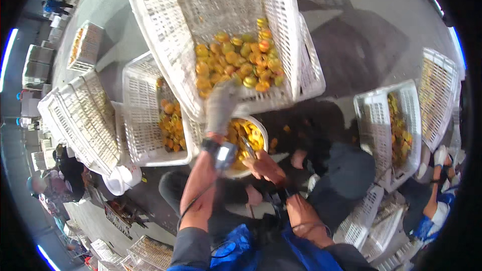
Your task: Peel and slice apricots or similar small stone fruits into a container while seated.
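My left hand (222, 101), in a pale glove, reaches over the near wall of a tilted white plastic crate (154, 15). Its blurred fingertips are at the yellow-orange fruits (241, 58), which look like apricots or small peaches. I cannot tell whether those fingers hold one. Bare and closed, my right hand (265, 167) grips a small metal hand tool (247, 146), perhaps a knife or pitting tool. The tool points up over a round white bucket (266, 135) between my legs. Cut yellow fruit pieces (250, 130) lie in the bucket.
Left of the bucket stands another white crate (139, 113) with fruit. A white pail (122, 178) and a leaning crate (83, 116) are farther left. Crates with fruit (399, 131) stand at right, near a co-worker's arm (433, 199). Another person (52, 184) is at far left.
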`<state>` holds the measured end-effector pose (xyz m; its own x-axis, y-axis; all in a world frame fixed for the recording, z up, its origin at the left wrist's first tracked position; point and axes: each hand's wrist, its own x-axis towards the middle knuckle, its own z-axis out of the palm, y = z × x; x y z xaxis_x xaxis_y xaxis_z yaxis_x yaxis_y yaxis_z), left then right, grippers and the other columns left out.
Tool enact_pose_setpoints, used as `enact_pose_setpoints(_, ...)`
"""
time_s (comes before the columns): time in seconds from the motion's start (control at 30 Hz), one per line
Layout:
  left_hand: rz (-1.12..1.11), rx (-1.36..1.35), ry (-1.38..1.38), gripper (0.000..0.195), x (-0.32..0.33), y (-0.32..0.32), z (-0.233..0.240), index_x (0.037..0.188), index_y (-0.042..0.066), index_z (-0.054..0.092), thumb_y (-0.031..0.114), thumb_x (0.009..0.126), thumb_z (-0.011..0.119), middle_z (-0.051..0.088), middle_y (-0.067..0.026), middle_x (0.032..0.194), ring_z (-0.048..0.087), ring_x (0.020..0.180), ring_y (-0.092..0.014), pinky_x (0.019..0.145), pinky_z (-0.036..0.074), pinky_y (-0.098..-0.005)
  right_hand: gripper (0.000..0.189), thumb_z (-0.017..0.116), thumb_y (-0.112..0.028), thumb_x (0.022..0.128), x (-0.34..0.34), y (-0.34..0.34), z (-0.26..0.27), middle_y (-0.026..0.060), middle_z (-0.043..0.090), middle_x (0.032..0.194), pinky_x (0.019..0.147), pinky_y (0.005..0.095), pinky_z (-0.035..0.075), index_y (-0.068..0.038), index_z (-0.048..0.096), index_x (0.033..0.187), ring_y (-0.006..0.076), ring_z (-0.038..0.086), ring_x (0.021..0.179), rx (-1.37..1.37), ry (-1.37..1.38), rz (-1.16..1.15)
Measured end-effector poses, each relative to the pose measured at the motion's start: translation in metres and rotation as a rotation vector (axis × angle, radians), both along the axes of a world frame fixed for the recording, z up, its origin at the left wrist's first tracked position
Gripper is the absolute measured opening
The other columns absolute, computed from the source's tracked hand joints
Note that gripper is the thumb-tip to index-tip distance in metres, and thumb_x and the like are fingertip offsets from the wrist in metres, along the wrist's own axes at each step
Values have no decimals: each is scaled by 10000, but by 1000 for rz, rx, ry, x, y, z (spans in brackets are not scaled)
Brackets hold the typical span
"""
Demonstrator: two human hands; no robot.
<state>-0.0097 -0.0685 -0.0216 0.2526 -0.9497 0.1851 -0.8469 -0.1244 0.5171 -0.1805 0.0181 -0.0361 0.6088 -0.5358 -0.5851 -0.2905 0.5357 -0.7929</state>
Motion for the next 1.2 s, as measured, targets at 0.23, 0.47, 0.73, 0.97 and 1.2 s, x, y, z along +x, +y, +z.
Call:
enact_pose_setpoints(0.23, -222, 58, -227, 166, -42, -30, -71, 739, 109, 554, 235, 725, 446, 540, -95, 797, 547, 730, -259, 643, 424, -363, 244, 515, -317, 725, -25, 0, -26, -27, 401, 445, 324, 207, 248, -99, 448, 637, 60, 351, 346, 191, -7, -49)
enact_pose_setpoints(0.47, -218, 33, -300, 221, -26, -37, -56, 908, 105, 516, 244, 740, 478, 524, -135, 844, 520, 794, -302, 687, 395, -393, 187, 535, -247, 724, -25, -9, -14, -25, 410, 459, 334, 201, 259, -86, 462, 662, 64, 372, 359, 197, -72, -109)
enact_pose_setpoints(0.73, -163, 132, -132, 227, -19, -30, -63, 841, 84, 524, 285, 769, 447, 499, -166, 1001, 483, 910, -313, 749, 378, -407, 206, 562, -259, 726, -26, -9, -20, -13, 409, 473, 363, 208, 282, -80, 461, 715, 66, 387, 390, 198, -64, -117)
enact_pose_setpoints(0.97, -105, 101, 70, 335, -16, -19, -64, 928, 84, 558, 359, 743, 514, 557, -205, 845, 546, 792, -312, 719, 406, -361, 223, 549, -265, 731, -32, 15, -53, -21, 406, 477, 371, 217, 298, -59, 468, 756, 71, 376, 390, 273, -375, -410)
enact_pose_setpoints(1.2, 392, -122, 1658, 279, -27, 10, -9, 904, 76, 521, 332, 810, 458, 547, -51, 876, 539, 748, -136, 600, 458, -258, 173, 473, -50, 726, -34, -12, -90, 46, 535, 701, 576, 224, 380, 29, 525, 872, 74, 420, 649, -562, 208, -156)
